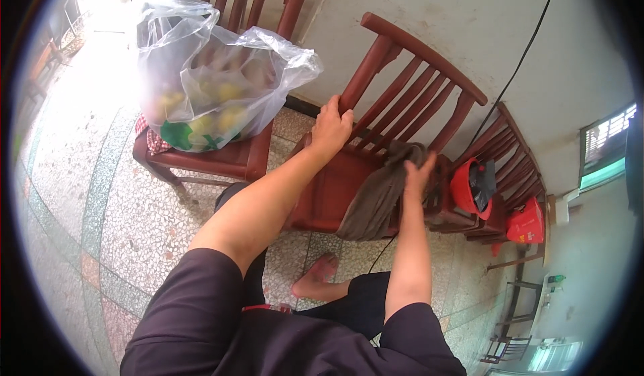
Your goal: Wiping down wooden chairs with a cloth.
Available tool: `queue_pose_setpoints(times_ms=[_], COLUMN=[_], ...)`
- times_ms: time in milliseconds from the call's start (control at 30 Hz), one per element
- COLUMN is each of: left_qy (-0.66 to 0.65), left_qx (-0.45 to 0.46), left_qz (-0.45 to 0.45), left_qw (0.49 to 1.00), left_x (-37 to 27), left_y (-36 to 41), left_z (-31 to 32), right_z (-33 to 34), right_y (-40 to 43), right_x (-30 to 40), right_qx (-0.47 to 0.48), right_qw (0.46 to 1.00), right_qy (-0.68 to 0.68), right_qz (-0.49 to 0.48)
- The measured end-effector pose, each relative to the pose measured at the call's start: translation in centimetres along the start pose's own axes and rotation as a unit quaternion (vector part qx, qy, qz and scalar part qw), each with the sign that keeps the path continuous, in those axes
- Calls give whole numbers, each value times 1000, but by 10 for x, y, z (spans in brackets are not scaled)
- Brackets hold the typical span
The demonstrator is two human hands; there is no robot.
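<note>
A reddish-brown wooden chair (322,195) stands before me. My left hand (333,127) rests on the lower part of its left back post, fingers curled over the wood. A grey-brown cloth (370,200) is draped over the right side of the seat and hangs past the front edge. My right hand (419,175), a little blurred, is at the cloth's upper right end near the right back post; its fingers are apart, and whether it touches the cloth is unclear.
Left of me, a clear plastic bag (226,94) of yellowish round fruit stands on another wooden chair (221,162) over a checked cloth (157,144). To the right are a red helmet (463,187) holding a dark item, a red bag (526,222) and more chairs. A black cable (520,64) hangs along the wall.
</note>
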State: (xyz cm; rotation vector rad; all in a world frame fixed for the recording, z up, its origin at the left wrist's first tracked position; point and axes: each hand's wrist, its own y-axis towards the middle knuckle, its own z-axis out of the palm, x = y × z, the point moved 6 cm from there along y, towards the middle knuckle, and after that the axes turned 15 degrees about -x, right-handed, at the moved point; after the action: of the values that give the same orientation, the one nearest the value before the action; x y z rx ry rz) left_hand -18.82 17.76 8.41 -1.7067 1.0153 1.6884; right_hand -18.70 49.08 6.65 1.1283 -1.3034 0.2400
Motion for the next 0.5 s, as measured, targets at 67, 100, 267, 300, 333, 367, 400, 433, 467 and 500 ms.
queue_pose_setpoints(times_ms=[67, 100, 267, 300, 333, 367, 400, 433, 467, 500], left_qy=[12, 18, 45, 39, 34, 30, 32, 32, 29, 31], left_qx=[-5, 0, -3, -4, -7, -6, -3, 2, 1, -2], left_qz=[6, -2, -2, 0, 0, 0, -2, -3, -5, 1], left_qw=[1000, 1000, 999, 999, 999, 1000, 999, 999, 1000, 1000], left_x=[4, 4, 4, 3, 4, 3, 5, 5, 6, 4], left_y=[0, -1, -1, 0, 1, 2, 3, 2, 2, 1], left_z=[-2, -5, -5, -8, -9, -9, -10, -9, -9, -8], right_z=[21, 25, 18, 15, 9, -1, -6, -11, -15, -18], right_y=[-30, -59, -117, -123, -134, -145, -159, -170, -177, -183], right_x=[-34, -54, -34, -28, -23, -20, -8, 2, 8, 16], right_qx=[149, 213, 252, 281, 295, 293, 308, 322, 322, 312], right_qw=[930, 862, 834, 826, 832, 831, 822, 813, 811, 831], right_qy=[-331, -458, -490, -485, -461, -464, -465, -468, -470, -447], right_qz=[-56, 39, -36, -57, -87, -89, -111, -132, -134, -112])
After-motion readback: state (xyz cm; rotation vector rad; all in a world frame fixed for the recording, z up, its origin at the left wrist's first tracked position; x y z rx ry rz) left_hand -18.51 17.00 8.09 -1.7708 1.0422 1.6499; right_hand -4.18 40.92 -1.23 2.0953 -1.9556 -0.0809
